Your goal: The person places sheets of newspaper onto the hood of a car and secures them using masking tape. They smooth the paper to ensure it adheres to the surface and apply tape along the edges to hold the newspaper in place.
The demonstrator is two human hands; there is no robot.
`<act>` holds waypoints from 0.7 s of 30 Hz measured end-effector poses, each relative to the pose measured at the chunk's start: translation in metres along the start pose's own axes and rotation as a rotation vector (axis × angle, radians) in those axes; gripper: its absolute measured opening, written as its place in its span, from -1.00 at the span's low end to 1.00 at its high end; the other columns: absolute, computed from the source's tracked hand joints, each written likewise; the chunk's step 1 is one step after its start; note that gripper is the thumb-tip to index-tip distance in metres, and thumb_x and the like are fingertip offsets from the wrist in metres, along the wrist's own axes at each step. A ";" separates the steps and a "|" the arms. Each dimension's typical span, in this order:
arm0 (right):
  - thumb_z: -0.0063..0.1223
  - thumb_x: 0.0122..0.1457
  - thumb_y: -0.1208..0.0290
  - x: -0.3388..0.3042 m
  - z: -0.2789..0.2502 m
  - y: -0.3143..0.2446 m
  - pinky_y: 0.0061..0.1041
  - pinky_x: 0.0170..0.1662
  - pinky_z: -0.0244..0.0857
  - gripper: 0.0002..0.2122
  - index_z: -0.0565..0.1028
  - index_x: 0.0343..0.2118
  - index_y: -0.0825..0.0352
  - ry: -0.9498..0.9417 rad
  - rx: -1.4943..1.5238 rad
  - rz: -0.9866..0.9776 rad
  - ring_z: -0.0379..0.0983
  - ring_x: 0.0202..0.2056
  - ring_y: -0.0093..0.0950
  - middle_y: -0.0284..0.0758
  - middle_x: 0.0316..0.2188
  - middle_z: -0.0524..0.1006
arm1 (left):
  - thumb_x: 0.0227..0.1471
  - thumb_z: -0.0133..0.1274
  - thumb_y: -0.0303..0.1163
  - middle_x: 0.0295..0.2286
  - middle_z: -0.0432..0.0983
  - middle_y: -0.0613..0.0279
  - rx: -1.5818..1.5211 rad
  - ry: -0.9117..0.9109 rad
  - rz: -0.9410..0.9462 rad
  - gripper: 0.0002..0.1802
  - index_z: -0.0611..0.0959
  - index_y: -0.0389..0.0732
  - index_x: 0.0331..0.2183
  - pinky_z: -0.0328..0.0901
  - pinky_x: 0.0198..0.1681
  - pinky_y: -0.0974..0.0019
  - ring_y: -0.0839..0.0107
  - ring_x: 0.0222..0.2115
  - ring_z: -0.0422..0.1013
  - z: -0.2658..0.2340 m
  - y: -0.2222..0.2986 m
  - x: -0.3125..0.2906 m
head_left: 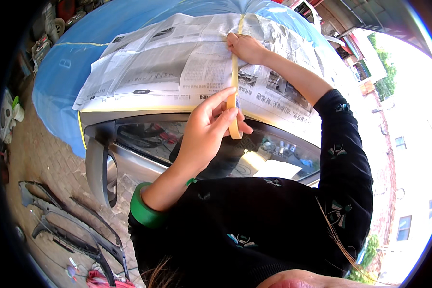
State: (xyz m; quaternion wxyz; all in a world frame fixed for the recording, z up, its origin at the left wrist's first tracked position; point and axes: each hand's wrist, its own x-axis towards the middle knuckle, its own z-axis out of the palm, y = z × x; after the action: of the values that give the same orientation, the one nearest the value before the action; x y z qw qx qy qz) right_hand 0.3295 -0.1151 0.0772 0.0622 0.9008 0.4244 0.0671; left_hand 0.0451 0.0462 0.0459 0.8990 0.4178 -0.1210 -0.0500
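Note:
My left hand (pixel 209 127) grips a roll of yellow masking tape (pixel 234 126), thumb and fingers around it, in front of the car's side window. From the roll a strip of tape (pixel 234 72) runs up over the seam between sheets of newspaper (pixel 153 72) laid on the car roof. My right hand (pixel 247 48) is closed at this strip farther up, its fingertips pressed on the tape and paper. Whether it pinches anything there is hidden. A green tape roll (pixel 146 206) sits around my left wrist like a bracelet.
Blue plastic sheeting (pixel 57 96) covers the car beyond the newspaper. The side mirror (pixel 101 168) sticks out at left, beside the window (pixel 254 153). Dark car trim parts (pixel 77 230) lie on the brick-paved ground at lower left. A pale building (pixel 408 192) stands at right.

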 end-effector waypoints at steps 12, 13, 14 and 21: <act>-0.10 0.20 0.36 0.001 0.002 -0.002 -0.23 -0.13 0.31 -0.85 0.30 -0.30 0.33 0.013 -0.022 0.014 0.45 -0.20 -0.13 -0.18 -0.31 0.50 | 0.20 -0.10 -0.40 -0.39 0.47 0.17 -0.013 0.006 -0.012 -0.55 0.34 -0.36 0.09 0.44 -0.23 0.32 0.35 -0.38 0.52 -0.004 0.014 0.000; -0.10 0.20 0.36 0.001 0.002 -0.002 -0.23 -0.13 0.31 -0.85 0.30 -0.30 0.34 0.014 -0.019 0.014 0.44 -0.20 -0.13 -0.17 -0.32 0.50 | 0.20 -0.09 -0.40 -0.39 0.47 0.17 -0.046 0.003 -0.036 -0.54 0.34 -0.35 0.10 0.44 -0.22 0.30 0.35 -0.36 0.52 -0.008 0.010 -0.001; -0.10 0.20 0.36 0.000 0.001 -0.005 -0.23 -0.12 0.30 -0.85 0.30 -0.30 0.34 0.008 -0.009 0.027 0.44 -0.19 -0.14 -0.17 -0.31 0.50 | 0.20 -0.09 -0.40 -0.39 0.47 0.17 -0.056 0.019 -0.044 -0.54 0.34 -0.35 0.10 0.44 -0.21 0.31 0.35 -0.36 0.51 -0.010 0.005 -0.004; -0.09 0.22 0.29 -0.010 -0.002 0.000 -0.28 -0.04 0.26 -0.81 0.31 -0.27 0.32 -0.006 0.091 0.000 0.38 -0.09 -0.22 -0.21 -0.24 0.46 | 0.20 -0.11 -0.45 -0.37 0.46 0.15 -0.108 0.046 -0.037 -0.54 0.31 -0.36 0.11 0.44 -0.17 0.26 0.32 -0.34 0.51 -0.015 -0.007 -0.010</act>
State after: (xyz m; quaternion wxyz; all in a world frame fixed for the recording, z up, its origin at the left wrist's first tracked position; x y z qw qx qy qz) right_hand 0.3228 -0.1222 0.0784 0.0222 0.9030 0.4267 0.0450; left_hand 0.0390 0.0545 0.0298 0.9218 0.3719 -0.0896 -0.0637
